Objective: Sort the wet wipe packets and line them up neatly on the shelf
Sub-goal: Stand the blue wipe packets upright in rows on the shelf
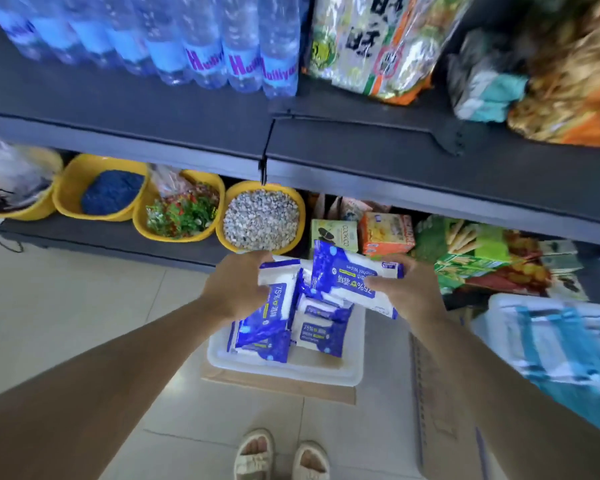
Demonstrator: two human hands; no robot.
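Observation:
Blue-and-white wet wipe packets fill a white bin [284, 370] on the floor below the shelves. My left hand [234, 287] grips one wet wipe packet [277, 299] by its top end, lifted over the bin. My right hand [404, 289] holds another wet wipe packet [352, 275] by its right end, raised beside the first. Several more loose packets [321, 329] lie heaped in the bin under both hands. The dark middle shelf [378, 150] runs across above the hands, with a bare stretch at its centre.
Water bottles [205, 46] and snack bags [371, 46] stand on the upper shelf. Yellow bowls [262, 218] of gravel and plants sit on the low shelf, with biscuit boxes [387, 233] to the right. A white crate with blue packs [561, 344] stands at right. My sandalled feet [281, 455] are below.

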